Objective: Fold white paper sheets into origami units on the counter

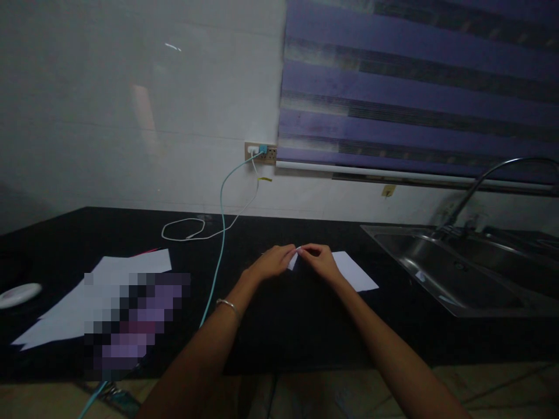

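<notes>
My left hand (273, 262) and my right hand (321, 261) meet over the black counter (283, 326), fingers pinched together on a small folded piece of white paper (293, 260). A flat white sheet (356, 272) lies on the counter just right of my right hand, partly under it. My left wrist wears a thin bracelet (227, 304).
Several white sheets (78, 308) lie at the left, with a blurred patch over them and a white round object (20, 294) at the far left. A white cable (192, 230) and a teal cable (220, 233) run from a wall socket (261, 152). A steel sink (454, 273) with a tap (484, 180) is at right.
</notes>
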Demonstrator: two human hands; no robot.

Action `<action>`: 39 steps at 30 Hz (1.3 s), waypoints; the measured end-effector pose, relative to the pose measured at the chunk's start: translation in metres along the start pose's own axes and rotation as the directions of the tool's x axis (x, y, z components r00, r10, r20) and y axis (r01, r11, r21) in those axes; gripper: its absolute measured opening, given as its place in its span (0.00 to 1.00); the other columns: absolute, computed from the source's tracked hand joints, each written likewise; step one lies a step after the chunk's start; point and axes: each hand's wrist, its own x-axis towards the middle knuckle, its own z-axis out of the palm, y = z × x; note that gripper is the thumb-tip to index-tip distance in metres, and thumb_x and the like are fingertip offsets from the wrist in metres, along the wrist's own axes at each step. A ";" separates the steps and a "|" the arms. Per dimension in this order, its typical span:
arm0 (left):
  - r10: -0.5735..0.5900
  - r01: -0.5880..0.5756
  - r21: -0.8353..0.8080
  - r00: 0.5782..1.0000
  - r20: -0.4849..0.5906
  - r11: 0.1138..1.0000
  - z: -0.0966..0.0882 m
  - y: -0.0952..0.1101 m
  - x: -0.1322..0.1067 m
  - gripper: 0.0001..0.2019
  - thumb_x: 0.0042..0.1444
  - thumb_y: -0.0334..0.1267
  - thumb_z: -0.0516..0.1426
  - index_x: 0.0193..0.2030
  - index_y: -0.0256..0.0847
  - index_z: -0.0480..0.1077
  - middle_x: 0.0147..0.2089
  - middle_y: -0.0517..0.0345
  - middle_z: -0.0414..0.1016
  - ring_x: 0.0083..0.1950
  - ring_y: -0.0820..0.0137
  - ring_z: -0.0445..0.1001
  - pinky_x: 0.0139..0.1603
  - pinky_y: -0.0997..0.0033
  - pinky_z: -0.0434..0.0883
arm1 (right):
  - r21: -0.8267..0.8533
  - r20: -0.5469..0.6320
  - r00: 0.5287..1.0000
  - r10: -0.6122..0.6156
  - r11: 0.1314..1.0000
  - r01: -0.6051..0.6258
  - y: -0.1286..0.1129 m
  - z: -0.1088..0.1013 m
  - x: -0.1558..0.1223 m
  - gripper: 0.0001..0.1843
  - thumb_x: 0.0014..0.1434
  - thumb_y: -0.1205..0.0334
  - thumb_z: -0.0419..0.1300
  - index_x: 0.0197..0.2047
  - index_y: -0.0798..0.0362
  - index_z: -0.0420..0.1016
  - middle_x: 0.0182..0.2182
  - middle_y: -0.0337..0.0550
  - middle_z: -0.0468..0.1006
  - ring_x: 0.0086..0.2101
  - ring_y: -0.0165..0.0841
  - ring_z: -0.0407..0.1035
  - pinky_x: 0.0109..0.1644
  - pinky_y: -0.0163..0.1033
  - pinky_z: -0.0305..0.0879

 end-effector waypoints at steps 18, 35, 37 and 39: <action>-0.073 0.080 -0.280 0.997 0.035 0.957 -0.002 0.006 0.000 0.17 0.57 0.52 0.53 0.40 0.39 0.71 0.37 0.55 0.73 0.37 0.68 0.68 0.38 0.71 0.63 | 0.139 -0.065 0.996 0.064 0.989 -0.055 0.007 -0.008 0.005 0.15 0.50 0.49 0.62 0.28 0.55 0.73 0.19 0.37 0.69 0.19 0.28 0.61 0.23 0.34 0.56; -0.068 0.190 -0.705 0.978 0.198 0.683 0.001 -0.002 0.004 0.19 0.59 0.50 0.51 0.34 0.33 0.71 0.29 0.55 0.72 0.28 0.73 0.68 0.29 0.75 0.61 | 0.206 0.016 1.000 -0.021 0.978 0.017 0.007 -0.003 0.004 0.19 0.52 0.46 0.61 0.34 0.55 0.73 0.19 0.35 0.65 0.21 0.27 0.59 0.25 0.33 0.56; -0.048 0.145 -0.655 0.985 0.165 0.741 0.001 -0.004 0.004 0.17 0.58 0.47 0.52 0.31 0.33 0.71 0.28 0.57 0.71 0.27 0.74 0.66 0.29 0.75 0.61 | 0.161 0.021 0.999 -0.035 0.986 0.031 0.005 -0.002 0.002 0.18 0.53 0.46 0.60 0.34 0.55 0.74 0.21 0.36 0.67 0.22 0.28 0.59 0.25 0.33 0.56; -0.011 0.103 -0.619 0.989 0.151 0.779 0.000 -0.004 0.004 0.14 0.57 0.43 0.53 0.31 0.33 0.71 0.28 0.58 0.70 0.29 0.74 0.65 0.31 0.74 0.61 | 0.107 0.033 0.998 -0.050 0.993 0.046 0.003 -0.001 0.001 0.18 0.54 0.46 0.60 0.34 0.54 0.75 0.23 0.38 0.70 0.24 0.29 0.61 0.26 0.33 0.57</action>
